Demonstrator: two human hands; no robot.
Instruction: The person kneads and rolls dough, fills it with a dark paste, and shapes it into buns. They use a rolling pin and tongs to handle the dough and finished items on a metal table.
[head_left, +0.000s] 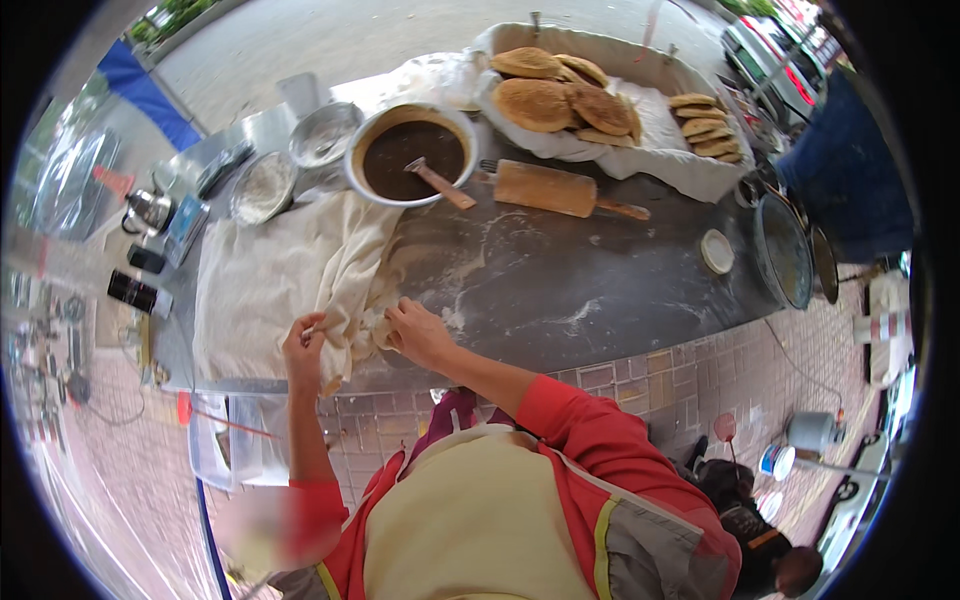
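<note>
A cream cotton cloth (262, 277) covers the left part of a metal work table, its right side bunched in folds. At the near edge of those folds, my left hand (304, 349) pinches the cloth. My right hand (420, 334) has its fingers around a pale piece of dough (382, 328) at the cloth's right border. More pale dough (382, 289) shows just beyond, partly under the cloth; how much lies beneath is hidden. Flour is smeared over the dark metal tabletop (517, 277) to the right.
Behind the cloth stand a bowl of dark brown paste (412, 154) with a brush and a flour bowl (262, 187). A wooden rolling pin (545, 187) lies before a cloth-lined tray (667, 161) of baked flatbreads (532, 105). A metal basin (784, 251) sits at the right edge. A person (750, 517) is at lower right.
</note>
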